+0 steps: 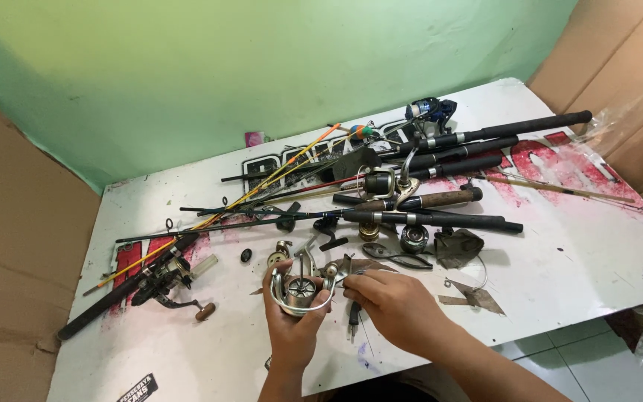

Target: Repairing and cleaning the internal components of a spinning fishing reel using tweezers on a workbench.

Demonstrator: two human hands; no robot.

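Left hand (289, 327) grips a silver reel rotor (301, 290); right hand (394, 304) pinches a part at its side, above the tabletop's near edge. White, red-lettered tabletop (589, 253) carries fishing rods (440, 160) and a black reel (161, 284). Green wall (262, 67), cardboard (16, 246) alongside.

Fishing rods (440, 160) across white table (582, 260), black reel (161, 286), cardboard sheets (16, 246) alongside.

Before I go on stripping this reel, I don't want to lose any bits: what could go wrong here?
The silver spinning reel sits in the left hand close to the table edge, so a part loosened by the right hand might drop to the floor. Small loose parts nearby could get knocked or mixed up.
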